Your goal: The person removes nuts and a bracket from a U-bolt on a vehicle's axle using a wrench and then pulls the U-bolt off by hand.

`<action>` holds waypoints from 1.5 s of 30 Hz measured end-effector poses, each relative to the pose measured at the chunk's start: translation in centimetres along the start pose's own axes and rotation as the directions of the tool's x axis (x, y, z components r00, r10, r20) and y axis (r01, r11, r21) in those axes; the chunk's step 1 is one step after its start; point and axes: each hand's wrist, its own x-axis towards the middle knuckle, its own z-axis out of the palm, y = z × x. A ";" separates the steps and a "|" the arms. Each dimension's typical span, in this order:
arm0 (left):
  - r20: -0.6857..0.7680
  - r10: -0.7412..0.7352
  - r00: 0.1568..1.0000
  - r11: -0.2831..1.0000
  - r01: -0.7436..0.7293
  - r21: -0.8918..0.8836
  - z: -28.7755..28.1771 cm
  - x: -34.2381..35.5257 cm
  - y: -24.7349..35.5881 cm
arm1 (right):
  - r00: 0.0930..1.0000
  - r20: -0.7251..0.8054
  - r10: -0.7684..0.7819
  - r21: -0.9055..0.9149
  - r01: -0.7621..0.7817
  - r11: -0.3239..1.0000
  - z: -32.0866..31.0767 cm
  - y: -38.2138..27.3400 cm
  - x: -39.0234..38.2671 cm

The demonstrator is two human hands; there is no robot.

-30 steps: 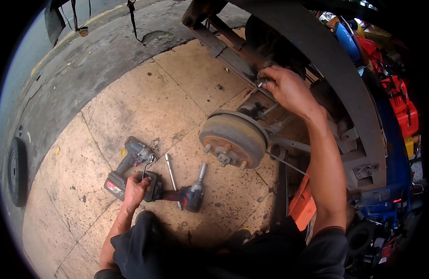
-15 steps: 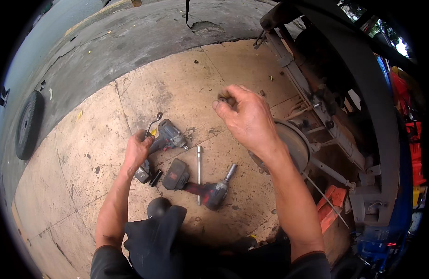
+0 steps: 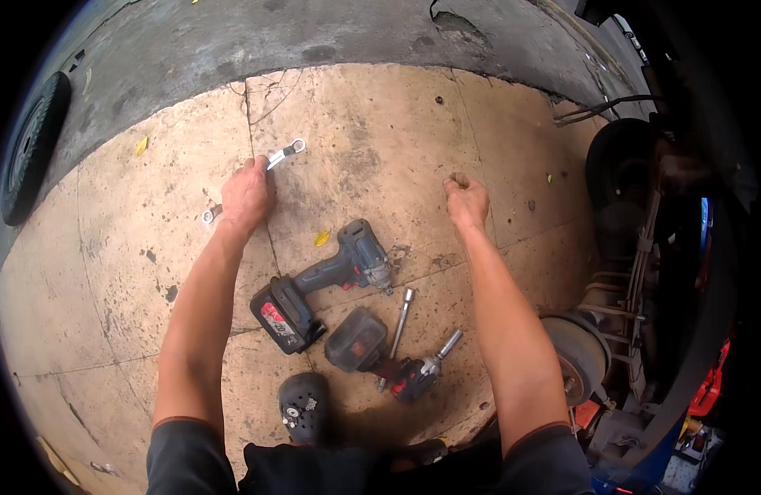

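My left hand (image 3: pixel 248 194) is closed on a silver ring spanner (image 3: pixel 285 153) low over the tiled floor; another ring end pokes out below the hand, and I cannot tell if it is the same tool. My right hand (image 3: pixel 466 198) is closed, fingertips together, over the floor right of centre; whatever it holds is hidden. Between my forearms lie a blue-grey cordless impact driver (image 3: pixel 347 260), a red-and-black one (image 3: pixel 412 379) with a socket attached, and a long silver socket wrench (image 3: pixel 403 315).
A spare wheel (image 3: pixel 35 148) is at the left. On the right are the vehicle's rusty brake drum (image 3: pixel 578 363), suspension parts (image 3: pixel 636 330), a tyre (image 3: pixel 607 165) and red items (image 3: pixel 710 379). My shoe (image 3: pixel 303 404) stands below the tools. Grey pavement (image 3: pixel 331 29) borders the tiles (image 3: pixel 380 140).
My right hand has left the vehicle's suspension and moved left over the floor. My left hand has moved forward with the spanner. The view has turned away from the drum.
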 end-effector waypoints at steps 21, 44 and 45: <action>-0.147 0.153 0.977 0.987 -0.159 -0.027 1.2 0.3 -0.9 | 0.861 0.087 -0.500 -0.596 0.448 0.667 9.7 -4.5 11.4; 0.057 0.034 0.998 0.974 -0.046 0.220 1.3 0.7 0.7 | 0.971 0.086 -0.223 0.163 0.208 0.965 2.1 7.6 -19.0; 0.116 -0.021 0.993 0.970 -0.008 0.243 0.7 0.9 1.5 | 0.961 0.130 -0.246 0.182 0.221 0.958 0.8 7.6 -21.5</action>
